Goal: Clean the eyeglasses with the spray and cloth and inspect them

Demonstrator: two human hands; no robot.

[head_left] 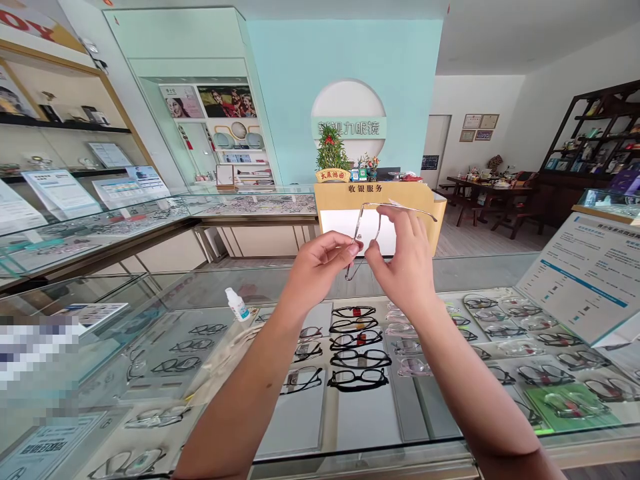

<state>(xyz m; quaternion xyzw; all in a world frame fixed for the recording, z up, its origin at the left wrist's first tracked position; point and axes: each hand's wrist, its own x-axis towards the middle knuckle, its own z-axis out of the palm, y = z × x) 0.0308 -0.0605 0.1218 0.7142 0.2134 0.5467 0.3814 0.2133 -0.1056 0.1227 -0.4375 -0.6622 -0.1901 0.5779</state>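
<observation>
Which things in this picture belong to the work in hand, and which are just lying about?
In use:
- raised glasses
- left hand, pinching them
- right hand, at their frame

Lying about:
- black-framed glasses on display
- white bottle, untouched, though possibly related
- printed sign
- green plant

Both bare forearms (250,380) reach forward, converging. The left hand (320,267) pinches thumb against index finger; the right hand (407,263) is raised beside it, thumb and index finger apart.
</observation>
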